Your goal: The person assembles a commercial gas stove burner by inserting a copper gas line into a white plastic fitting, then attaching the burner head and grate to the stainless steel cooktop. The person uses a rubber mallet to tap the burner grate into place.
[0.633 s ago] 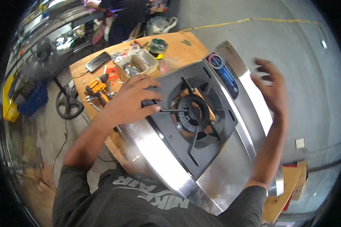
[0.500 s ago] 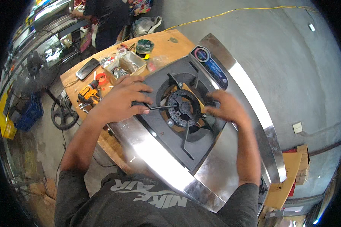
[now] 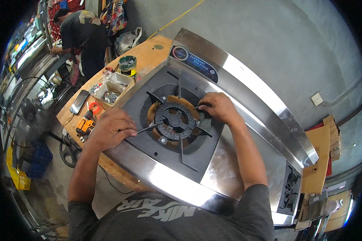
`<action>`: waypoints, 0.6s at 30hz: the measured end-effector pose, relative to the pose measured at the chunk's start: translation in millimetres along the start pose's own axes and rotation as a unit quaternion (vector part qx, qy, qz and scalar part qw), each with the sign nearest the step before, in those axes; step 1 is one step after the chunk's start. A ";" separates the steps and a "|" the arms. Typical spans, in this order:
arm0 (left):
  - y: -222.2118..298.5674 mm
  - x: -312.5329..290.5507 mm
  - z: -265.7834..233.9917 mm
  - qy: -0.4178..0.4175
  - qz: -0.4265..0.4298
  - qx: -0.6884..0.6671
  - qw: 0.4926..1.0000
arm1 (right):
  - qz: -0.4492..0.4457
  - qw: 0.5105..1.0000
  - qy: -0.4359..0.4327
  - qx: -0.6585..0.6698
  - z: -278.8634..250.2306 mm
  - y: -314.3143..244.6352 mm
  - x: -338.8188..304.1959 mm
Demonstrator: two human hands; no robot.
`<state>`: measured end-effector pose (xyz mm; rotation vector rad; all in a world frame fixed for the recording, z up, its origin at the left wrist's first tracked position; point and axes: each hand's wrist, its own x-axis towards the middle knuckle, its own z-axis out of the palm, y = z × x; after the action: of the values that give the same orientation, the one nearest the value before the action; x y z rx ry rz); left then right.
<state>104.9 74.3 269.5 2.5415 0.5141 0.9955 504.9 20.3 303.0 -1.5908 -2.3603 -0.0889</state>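
Observation:
A black square pan support (image 3: 189, 170) with long prongs lies over the round cast burner (image 3: 173, 120) of a stainless-steel gas stove (image 3: 225, 168). My left hand (image 3: 112, 130) is closed at the left side of the support, its thumb and curled fingers on the outer end of a prong. My right hand (image 3: 219, 107) pinches the end of the opposite prong near the back right. Brown surface shows through the opening around the burner, along with several bolt heads. The undersides of my fingers are hidden.
On the wooden table (image 3: 149, 50) are a parts box (image 3: 122, 80), a green-topped tin (image 3: 128, 64), a phone (image 3: 80, 101), red tape (image 3: 94, 107) and an orange drill (image 3: 85, 123). A fan (image 3: 30, 108) stands left. A co-worker (image 3: 82, 36) bends over farther back. Cardboard (image 3: 315, 152) leans at right.
My view has shifted, so the stove appears lower and farther left. My left fingers have curled in from a spread grasp. The support appears turned or shifted slightly around the burner.

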 end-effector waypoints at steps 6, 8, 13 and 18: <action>6.6 -0.1 0.5 0.002 0.024 0.041 0.999 | 0.007 0.999 -0.039 -0.017 -8.9 -7.4 5.3; 6.2 -1.0 2.6 0.003 0.030 0.044 0.999 | 0.017 0.999 -0.050 -0.005 -11.3 -6.7 1.5; 9.0 4.5 5.2 0.045 0.020 0.025 0.998 | 0.031 0.998 -0.046 0.009 -16.0 -7.7 -5.1; 8.6 5.1 8.2 0.044 -0.012 0.024 0.999 | 0.016 0.998 -0.056 0.011 -11.5 4.0 0.4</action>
<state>115.9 67.6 270.7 2.5357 0.5983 1.1041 510.8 19.8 313.6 -1.6625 -2.4094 0.0351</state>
